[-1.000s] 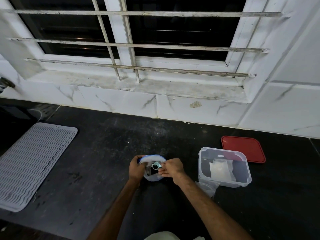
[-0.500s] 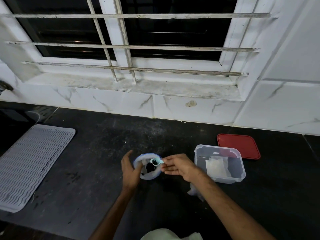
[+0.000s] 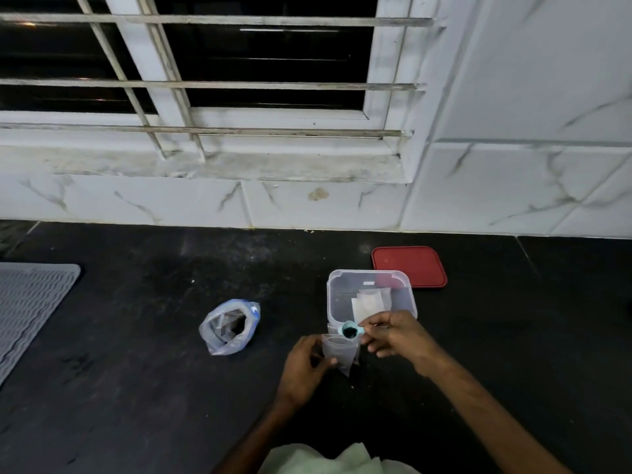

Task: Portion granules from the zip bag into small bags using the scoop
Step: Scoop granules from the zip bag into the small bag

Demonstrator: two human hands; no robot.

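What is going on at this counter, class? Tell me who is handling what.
A person is portioning granules. The right hand pinches a teal scoop with dark granules in it at the mouth of a small bag, which the left hand grips. The zip bag sits open and untouched on the counter. A clear container stands behind.

There was one blue-sealed clear zip bag (image 3: 227,328), one small teal plastic scoop (image 3: 349,330), one clear rectangular plastic tub (image 3: 367,272), one flat red lid (image 3: 408,266) and one grey ribbed mat (image 3: 27,302); the small clear plastic bags (image 3: 338,350) overlapped beyond counting.
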